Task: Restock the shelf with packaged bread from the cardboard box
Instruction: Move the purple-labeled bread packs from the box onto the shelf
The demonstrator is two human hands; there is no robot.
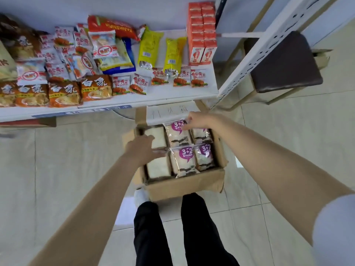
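Legs [153,237]: two legs in black trousers stand at the bottom of the view, with a white shoe [141,197] beside the box.
Cardboard box [182,186]: it sits open on the tiled floor [67,160], right in front of the feet and just below the front edge of the shelf.
Bread in the box: six packs lie flat, side by side. The two on the left are plain white. The other four have a purple label.
Left hand [142,148]: it reaches into the left side of the box. Its thumb lies on top of the far plain pack [156,134]. Its fingers curl down at the near end of that pack, so it holds the pack.
Right hand [198,120]: it is at the far side of the box. Its fingertips [185,128] and thumb pinch the far edge of the far purple pack [178,138], which lies in the middle of the box.
Shelf [163,94]: white, and full of snacks. It holds orange noodle bags [63,93], yellow packs [148,48], orange cartons [201,35] and small sandwich packets [198,77] along the front.
Chair [284,64]: it has a dark seat and stands on the right, behind a white post [269,45] with holes in it.
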